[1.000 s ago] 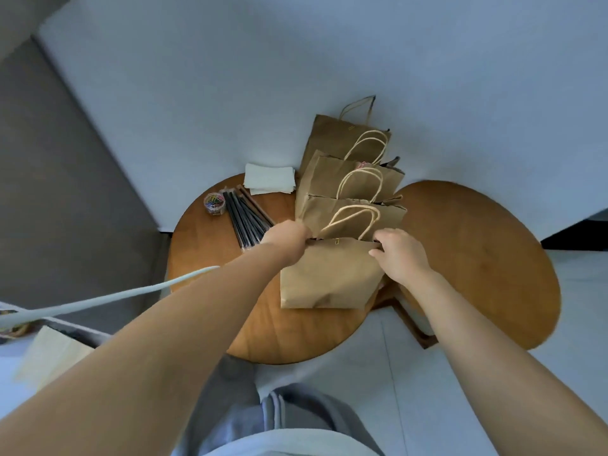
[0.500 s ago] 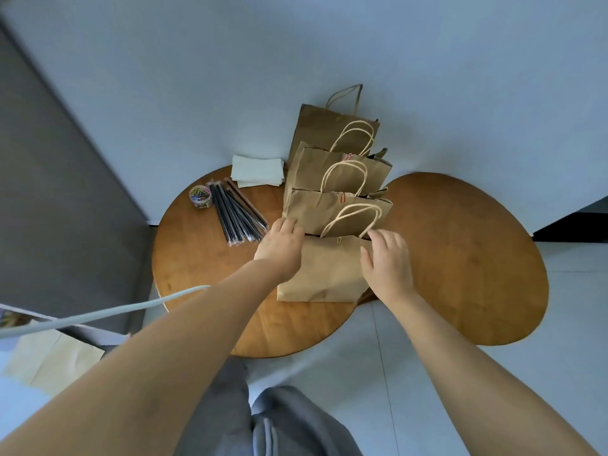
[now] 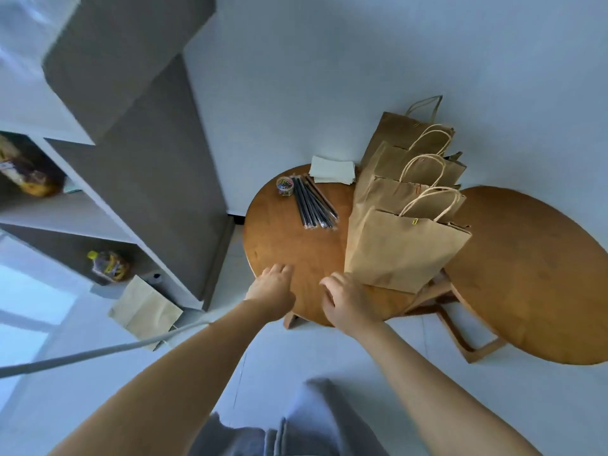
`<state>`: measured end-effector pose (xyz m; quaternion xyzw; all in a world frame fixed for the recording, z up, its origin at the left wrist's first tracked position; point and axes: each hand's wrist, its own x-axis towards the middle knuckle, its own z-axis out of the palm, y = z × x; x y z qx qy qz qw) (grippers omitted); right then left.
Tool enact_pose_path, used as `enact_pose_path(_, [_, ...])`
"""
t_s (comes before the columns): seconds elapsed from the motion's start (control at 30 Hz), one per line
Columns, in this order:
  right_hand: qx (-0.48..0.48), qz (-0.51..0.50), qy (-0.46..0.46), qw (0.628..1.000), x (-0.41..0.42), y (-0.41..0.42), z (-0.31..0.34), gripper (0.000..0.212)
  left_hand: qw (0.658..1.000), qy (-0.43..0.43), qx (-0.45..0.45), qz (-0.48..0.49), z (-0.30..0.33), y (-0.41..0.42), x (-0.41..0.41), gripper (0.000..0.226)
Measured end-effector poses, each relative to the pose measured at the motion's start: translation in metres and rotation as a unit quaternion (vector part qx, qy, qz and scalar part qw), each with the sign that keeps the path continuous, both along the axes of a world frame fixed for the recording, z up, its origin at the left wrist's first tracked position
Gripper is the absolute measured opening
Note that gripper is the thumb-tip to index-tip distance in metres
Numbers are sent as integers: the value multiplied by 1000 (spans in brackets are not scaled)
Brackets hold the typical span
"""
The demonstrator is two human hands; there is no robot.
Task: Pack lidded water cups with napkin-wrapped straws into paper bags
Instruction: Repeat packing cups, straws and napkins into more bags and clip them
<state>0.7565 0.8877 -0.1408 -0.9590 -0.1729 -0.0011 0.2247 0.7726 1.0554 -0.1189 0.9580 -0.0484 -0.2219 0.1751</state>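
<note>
From the head camera I see my left hand (image 3: 274, 284) and right hand (image 3: 345, 299) over the near edge of the round wooden table (image 3: 279, 232), fingers loosely spread, holding nothing. Just beyond the right hand stands the nearest paper bag (image 3: 403, 248), upright, a yellow clip at its top edge. Three more paper bags (image 3: 394, 159) line up behind it towards the wall. A bundle of black straws (image 3: 314, 205) lies beside a jar of coloured clips (image 3: 285, 185), with folded napkins (image 3: 333, 169) behind them.

A jar of coloured paper clips (image 3: 285, 185) stands on the round wooden surface (image 3: 279, 238); a grey shelf unit (image 3: 138, 179) holds bottles (image 3: 108, 265).
</note>
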Motion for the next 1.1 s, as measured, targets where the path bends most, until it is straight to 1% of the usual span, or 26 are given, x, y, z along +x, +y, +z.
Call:
enact_pose_path(0.1, [-39, 25, 5, 999, -23, 61, 2, 21, 999, 7, 4, 41, 2, 63, -33, 49])
enact_pose_path(0.17, [-39, 42, 45, 997, -40, 103, 3, 25, 997, 5, 11, 70, 4, 106, -59, 45])
enact_pose_path(0.3, [-40, 72, 46, 996, -79, 181, 8, 22, 991, -1, 9, 131, 4, 184, -110, 41])
enact_pose_path(0.43, [-65, 88, 56, 992, -105, 240, 10, 30, 985, -6, 7, 173, 3, 236, -144, 39])
enact_pose_path(0.53, [-70, 113, 66, 989, -113, 277, 11, 35, 982, 1, 4, 189, 0, 268, -161, 44])
enact_pose_path(0.6, [-81, 128, 76, 985, -113, 299, 9, 35, 980, 12, 20, 195, -6, 290, -169, 43])
enact_pose_path(0.73, [-110, 156, 113, 975, -103, 338, -5, 34, 973, 53, 40, 221, -22, 327, -177, 45])
enact_pose_path(0.87, [-117, 174, 166, 964, -78, 372, -24, 34, 964, 83, 39, 249, -40, 359, -163, 46])
enact_pose_path(0.97, [-133, 185, 220, 949, -57, 398, -52, 33, 954, 103, 26, 280, -62, 382, -146, 48])
enact_pose_path(1.1, [-152, 193, 263, 933, -26, 432, -106, 32, 944, 115, 11, 309, -113, 408, -118, 48])
